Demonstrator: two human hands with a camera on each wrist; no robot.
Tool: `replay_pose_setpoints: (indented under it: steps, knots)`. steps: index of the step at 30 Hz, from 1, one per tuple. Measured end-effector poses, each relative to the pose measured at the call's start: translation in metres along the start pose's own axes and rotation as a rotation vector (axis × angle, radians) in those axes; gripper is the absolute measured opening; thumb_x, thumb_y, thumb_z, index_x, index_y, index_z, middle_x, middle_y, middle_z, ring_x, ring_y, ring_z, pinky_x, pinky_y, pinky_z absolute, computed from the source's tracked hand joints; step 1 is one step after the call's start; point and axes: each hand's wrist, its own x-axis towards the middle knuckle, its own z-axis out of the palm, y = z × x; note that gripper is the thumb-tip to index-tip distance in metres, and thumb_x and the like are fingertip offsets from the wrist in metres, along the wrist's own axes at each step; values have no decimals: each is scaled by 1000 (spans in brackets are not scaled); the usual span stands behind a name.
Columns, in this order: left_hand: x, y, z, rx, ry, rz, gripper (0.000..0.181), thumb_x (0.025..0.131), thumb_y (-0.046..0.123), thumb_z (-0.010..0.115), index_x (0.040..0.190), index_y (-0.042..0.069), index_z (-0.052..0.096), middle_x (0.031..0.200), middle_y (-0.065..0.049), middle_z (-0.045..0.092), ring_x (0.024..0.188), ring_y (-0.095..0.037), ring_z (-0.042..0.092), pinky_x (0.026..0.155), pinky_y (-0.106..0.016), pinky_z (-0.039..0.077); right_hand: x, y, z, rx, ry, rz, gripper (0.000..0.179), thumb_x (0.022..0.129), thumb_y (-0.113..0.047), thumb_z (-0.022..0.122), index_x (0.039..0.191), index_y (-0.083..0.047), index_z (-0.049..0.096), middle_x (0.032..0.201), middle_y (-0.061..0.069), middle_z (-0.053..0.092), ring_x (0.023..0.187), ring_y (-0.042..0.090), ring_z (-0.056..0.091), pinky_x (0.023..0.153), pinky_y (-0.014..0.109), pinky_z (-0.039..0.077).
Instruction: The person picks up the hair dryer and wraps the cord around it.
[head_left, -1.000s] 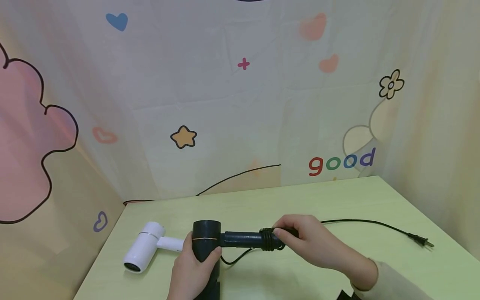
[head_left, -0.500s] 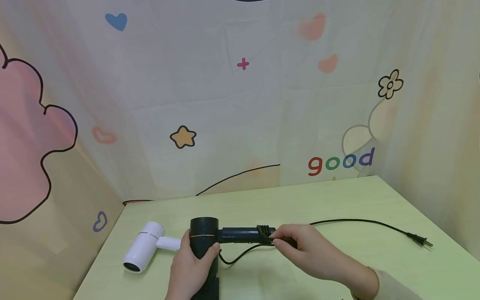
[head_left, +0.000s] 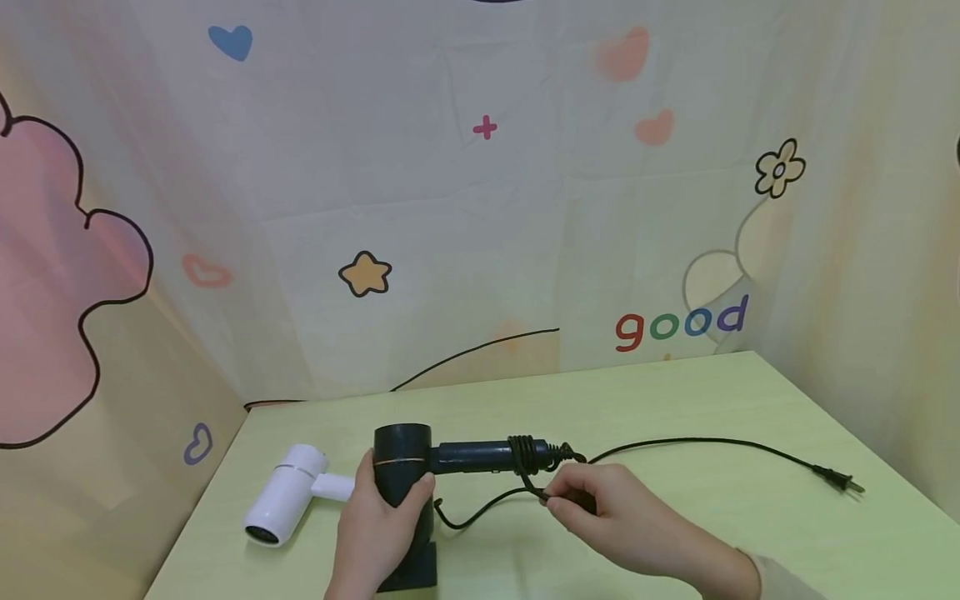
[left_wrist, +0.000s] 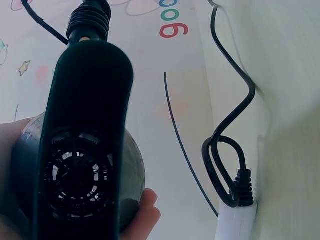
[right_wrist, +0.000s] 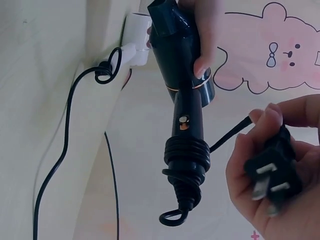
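My left hand point(head_left: 371, 525) grips the barrel of a black hair dryer point(head_left: 402, 467), whose handle points right. Its black cord point(head_left: 520, 454) is wound in several turns around the handle, near the end. From these turns a short stretch runs down to my right hand point(head_left: 622, 517), which pinches it just below the handle. The right wrist view shows the cord's two-prong plug point(right_wrist: 272, 172) within that hand's curled fingers. Behind my left hand a white hair dryer point(head_left: 288, 496) lies on the table, the end of its handle hidden in the head view.
The white dryer's black cord point(head_left: 697, 439) runs behind the black dryer and across the table point(head_left: 675, 392) to a plug point(head_left: 836, 477) at the right. A printed curtain point(head_left: 450, 192) hangs behind the table.
The black dryer has risen slightly and shifted left. My right hand has dropped from beside the handle's end to below it, and the cord between coil and hand now shows.
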Motion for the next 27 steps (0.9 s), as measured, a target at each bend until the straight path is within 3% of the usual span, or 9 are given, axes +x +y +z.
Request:
replay_pose_setpoints:
  steps: [3,8,14,21,27]
  knots:
    - [0,1,-1,-12,6,7,99,81,56,65,148,1,19,111,-21,62,85,-27,62,63,-35,49,0,3,2,20,-9,-2,10,94,-19,58,86,-15,63,67,-10,50,58,-2,45,52,20,42]
    - [1,0,-2,-22,27,10,99,81,57,65,148,0,19,109,-22,63,83,-26,63,62,-35,50,0,8,7,129,-88,72,15,95,-23,57,87,-10,61,66,-3,58,52,3,49,49,24,46]
    - [2,-2,-5,-39,45,8,98,81,58,64,147,1,21,108,-22,63,82,-25,64,61,-35,51,-1,17,18,229,-167,104,16,97,-21,52,99,-8,61,68,1,58,50,4,48,50,25,46]
    - [1,-5,-8,-75,37,-15,99,80,59,64,148,1,20,110,-22,61,81,-24,64,62,-35,53,-2,29,28,372,-212,235,23,99,-21,48,111,-4,60,75,3,54,56,8,46,55,21,44]
    - [0,-3,-9,-89,44,-9,97,81,55,66,147,0,21,110,-23,61,81,-25,64,62,-35,53,-4,38,35,467,-206,200,31,101,-19,44,122,0,56,79,4,54,53,7,42,53,18,41]
